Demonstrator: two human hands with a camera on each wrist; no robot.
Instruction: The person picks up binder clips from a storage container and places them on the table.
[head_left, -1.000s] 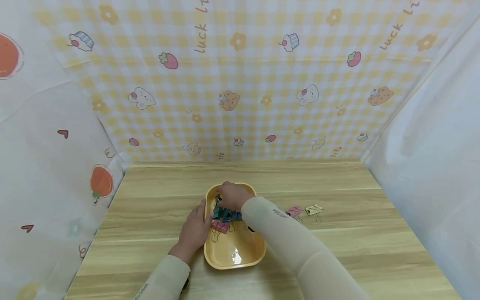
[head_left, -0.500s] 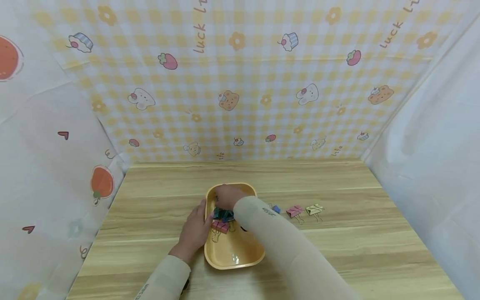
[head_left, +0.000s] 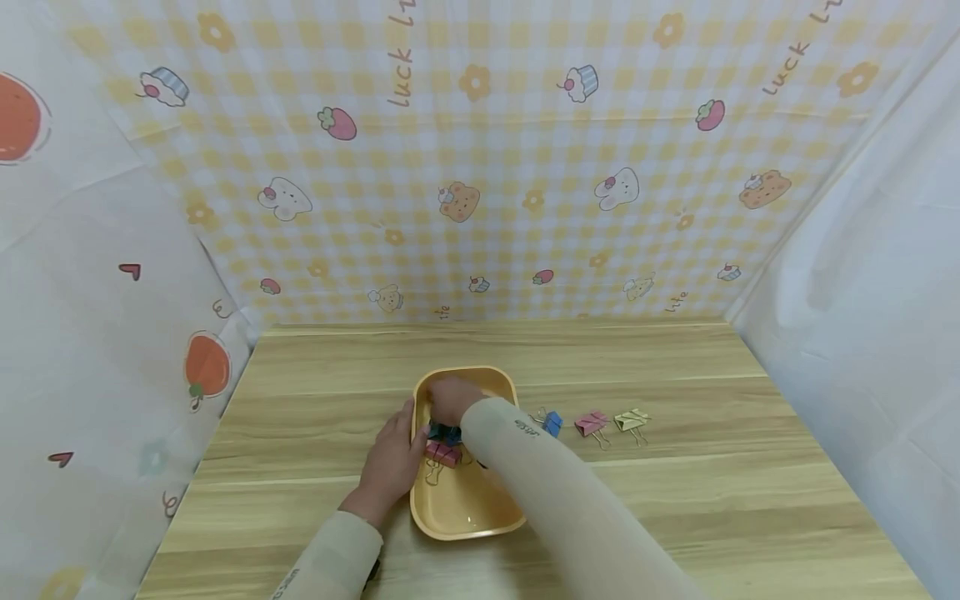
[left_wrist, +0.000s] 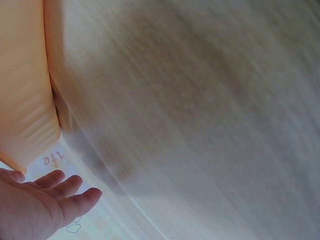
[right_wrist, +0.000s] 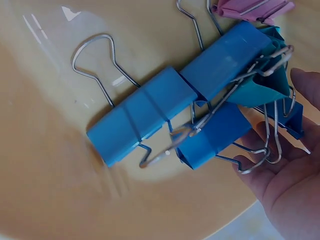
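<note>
My right hand (head_left: 455,402) reaches into the far left part of a yellow plastic basin (head_left: 468,534). In the right wrist view, its thumb and fingers spread around the edge of a heap of binder clips, with a dark blue binder clip (right_wrist: 290,119) between them. A teal binder clip (right_wrist: 262,89), several blue binder clips (right_wrist: 142,116) and a pink binder clip (right_wrist: 255,9) lie close by in the basin. My left hand (head_left: 392,457) rests against the basin's left side, thumb at the rim, and its fingers (left_wrist: 80,204) extend straight along the outside.
On the wood-grain table (head_left: 720,500), right of the basin, lie a blue binder clip (head_left: 552,423), a pink binder clip (head_left: 592,423) and a yellow binder clip (head_left: 632,419). A checked patterned cloth (head_left: 510,242) hangs behind the table, and white cloth (head_left: 862,275) hangs at the right.
My right hand and forearm have shifted slightly left inside the basin, uncovering the blue binder clip on the table. The left hand has stayed at the basin's side.
</note>
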